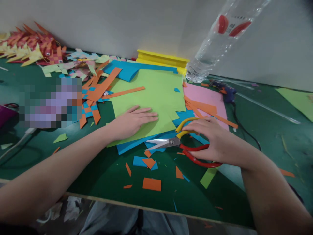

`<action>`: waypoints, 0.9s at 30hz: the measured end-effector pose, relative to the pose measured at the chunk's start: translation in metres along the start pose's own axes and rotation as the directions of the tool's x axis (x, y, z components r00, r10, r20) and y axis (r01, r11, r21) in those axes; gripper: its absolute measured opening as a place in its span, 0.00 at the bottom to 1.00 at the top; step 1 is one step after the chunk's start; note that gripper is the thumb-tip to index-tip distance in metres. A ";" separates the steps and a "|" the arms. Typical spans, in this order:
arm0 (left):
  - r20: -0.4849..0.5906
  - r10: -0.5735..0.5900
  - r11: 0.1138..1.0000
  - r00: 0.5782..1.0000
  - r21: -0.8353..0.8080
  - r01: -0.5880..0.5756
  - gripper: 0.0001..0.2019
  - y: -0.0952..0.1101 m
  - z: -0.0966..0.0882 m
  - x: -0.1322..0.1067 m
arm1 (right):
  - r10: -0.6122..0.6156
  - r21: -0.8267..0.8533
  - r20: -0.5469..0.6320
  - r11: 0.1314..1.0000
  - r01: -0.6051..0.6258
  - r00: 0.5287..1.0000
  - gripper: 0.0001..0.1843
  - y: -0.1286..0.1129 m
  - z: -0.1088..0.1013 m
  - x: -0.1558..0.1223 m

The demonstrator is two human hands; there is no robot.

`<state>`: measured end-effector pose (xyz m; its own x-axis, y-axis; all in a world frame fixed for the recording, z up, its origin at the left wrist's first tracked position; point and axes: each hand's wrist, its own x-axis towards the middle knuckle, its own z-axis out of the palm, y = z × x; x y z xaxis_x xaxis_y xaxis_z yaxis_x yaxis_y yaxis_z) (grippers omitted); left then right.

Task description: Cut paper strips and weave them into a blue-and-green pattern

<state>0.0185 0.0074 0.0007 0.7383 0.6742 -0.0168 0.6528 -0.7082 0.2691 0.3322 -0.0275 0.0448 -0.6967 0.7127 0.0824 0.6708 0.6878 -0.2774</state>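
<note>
My left hand [134, 122] lies flat with fingers stretched out on a sheet of light green paper [156, 88]. Under that sheet, blue paper [127, 148] shows along the near edge. My right hand [210, 138] holds a pair of scissors [172, 142] by its handles, one yellow and one red. The blades are slightly parted and point left, just in front of the paper's near edge. Pink paper [207, 94] and orange strips [205, 107] lie beyond my right hand. Small orange [151, 184] and blue offcuts [139, 161] are scattered below the blades.
Woven orange and blue strips [91, 104] lie at left, near folded red and yellow paper pieces [36, 49]. A clear plastic bottle [215, 42] stands at the back right, beside a dark glue gun [225, 91] with a cord. A blurred-out device [53, 104] with a cable lies left.
</note>
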 end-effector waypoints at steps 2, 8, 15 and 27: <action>-0.001 0.001 1.000 1.000 -0.001 -0.001 0.31 0.000 0.000 0.000 | -0.012 0.000 -0.002 1.000 0.012 1.000 0.23 0.001 -0.001 -0.002; 0.005 -0.004 1.000 1.000 0.004 0.004 0.30 0.000 0.001 0.001 | 0.022 -0.027 -0.048 0.999 -0.023 0.999 0.23 0.006 0.001 -0.005; -0.005 -0.001 1.000 1.000 -0.003 0.001 0.30 0.000 0.000 0.001 | 0.004 -0.038 -0.013 0.999 -0.004 1.000 0.20 0.004 0.004 0.002; 0.012 -0.016 1.000 1.000 0.000 0.016 0.29 0.001 -0.001 0.002 | 0.021 -0.034 0.006 0.999 -0.021 1.000 0.19 0.004 0.007 0.002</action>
<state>0.0200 0.0083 0.0016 0.7300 0.6827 -0.0328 0.6643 -0.6974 0.2690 0.3318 -0.0238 0.0375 -0.6839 0.7261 0.0712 0.6933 0.6772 -0.2466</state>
